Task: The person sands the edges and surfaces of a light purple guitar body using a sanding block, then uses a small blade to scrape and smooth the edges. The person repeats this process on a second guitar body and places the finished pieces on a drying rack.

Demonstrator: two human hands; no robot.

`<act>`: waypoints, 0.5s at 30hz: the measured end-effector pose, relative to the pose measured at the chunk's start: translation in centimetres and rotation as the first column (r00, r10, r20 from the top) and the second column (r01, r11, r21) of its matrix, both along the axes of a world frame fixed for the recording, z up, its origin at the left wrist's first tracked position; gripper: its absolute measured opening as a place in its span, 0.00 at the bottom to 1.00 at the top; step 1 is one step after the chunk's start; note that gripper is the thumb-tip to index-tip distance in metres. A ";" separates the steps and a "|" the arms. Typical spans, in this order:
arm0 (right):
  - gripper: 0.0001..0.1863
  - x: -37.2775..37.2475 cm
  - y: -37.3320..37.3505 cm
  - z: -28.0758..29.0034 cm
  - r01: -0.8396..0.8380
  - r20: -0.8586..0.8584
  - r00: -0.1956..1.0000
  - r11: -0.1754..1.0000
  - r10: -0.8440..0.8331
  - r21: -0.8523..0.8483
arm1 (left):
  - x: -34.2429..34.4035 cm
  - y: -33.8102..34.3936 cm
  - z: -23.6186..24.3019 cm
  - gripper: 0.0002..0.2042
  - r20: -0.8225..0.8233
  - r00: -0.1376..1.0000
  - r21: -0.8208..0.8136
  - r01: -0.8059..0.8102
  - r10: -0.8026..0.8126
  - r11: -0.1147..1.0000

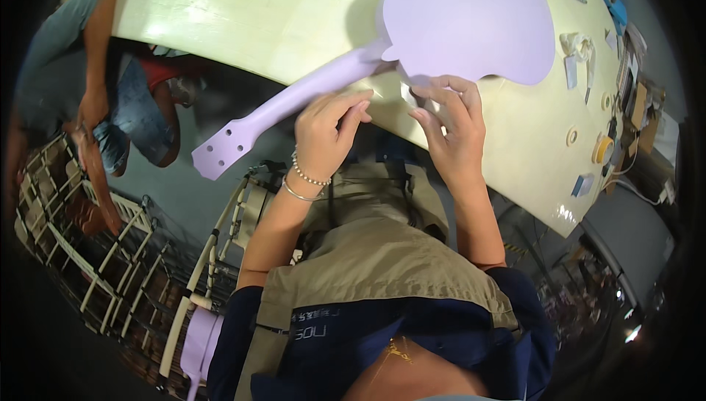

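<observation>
A lilac ukulele (471,22), without strings or tuners, lies on the pale table with its plain back up. Its neck (316,83) juts out past the table's edge, ending in a headstock with several holes. My left hand (323,133), with bracelets at the wrist, is beside the neck, thumb and forefinger drawn together; whatever they pinch, if anything, is too small to tell. Just below the body's edge, my right hand (454,127) has its fingers curled round a small whitish piece (409,97), partly hidden by the fingers.
Tape rolls (603,149), a small blue-grey block (582,185) and a white bundle (578,48) lie on the table's right side. Cardboard and cables crowd beyond it. At left, another person (92,70) sits near racks (95,246). A second lilac instrument (200,342) is at lower left.
</observation>
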State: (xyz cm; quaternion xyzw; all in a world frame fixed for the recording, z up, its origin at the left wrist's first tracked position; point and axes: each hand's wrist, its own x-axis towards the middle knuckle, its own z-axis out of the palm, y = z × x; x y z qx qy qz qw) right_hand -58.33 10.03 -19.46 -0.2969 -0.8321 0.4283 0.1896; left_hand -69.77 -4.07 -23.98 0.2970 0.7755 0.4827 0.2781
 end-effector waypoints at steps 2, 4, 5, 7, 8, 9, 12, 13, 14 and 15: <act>0.14 -1.1 -0.7 -1.4 0.037 -0.039 0.999 0.991 -0.033 0.125 | -1.0 0.1 -0.1 0.15 -0.571 0.821 0.093 0.060 0.004 0.994; 0.15 -1.7 -1.0 -2.0 0.061 -0.023 0.998 0.964 -0.057 0.258 | -2.3 1.5 -1.5 0.15 -0.666 0.744 0.108 0.028 0.052 0.994; 0.15 -1.9 -1.1 -2.3 0.083 -0.040 0.996 0.958 -0.075 0.274 | -2.7 2.2 -2.1 0.15 -0.711 0.700 0.114 0.010 0.074 0.993; 0.16 -2.1 -1.4 -3.0 0.126 -0.070 0.991 0.945 -0.110 0.302 | -3.0 3.1 -2.8 0.16 -0.664 0.747 0.107 0.051 0.033 0.993; 0.16 -2.1 -1.5 -3.3 0.134 -0.072 0.991 0.939 -0.117 0.317 | -3.0 3.4 -3.1 0.16 -0.639 0.769 0.102 0.071 0.011 0.992; 0.16 -2.1 -1.5 -3.6 0.140 -0.073 0.990 0.933 -0.122 0.332 | -2.9 3.7 -3.4 0.16 -0.629 0.777 0.105 0.075 0.007 0.992; 0.17 -2.5 -1.5 -3.1 0.129 -0.015 0.991 0.913 -0.133 0.388 | -2.8 4.4 -4.1 0.16 -0.615 0.788 0.115 0.075 0.012 0.991; 0.17 -2.6 -1.5 -3.0 0.123 -0.007 0.991 0.904 -0.132 0.410 | -2.7 4.5 -4.2 0.16 -0.618 0.786 0.114 0.072 0.014 0.991; 0.17 -2.7 -1.4 -3.1 0.116 0.000 0.992 0.895 -0.129 0.431 | -2.7 4.6 -4.4 0.15 -0.621 0.784 0.114 0.067 0.018 0.991; 0.17 -2.8 -1.4 -3.3 0.107 0.008 0.992 0.885 -0.124 0.453 | -2.7 4.5 -4.7 0.15 -0.632 0.775 0.116 0.057 0.029 0.992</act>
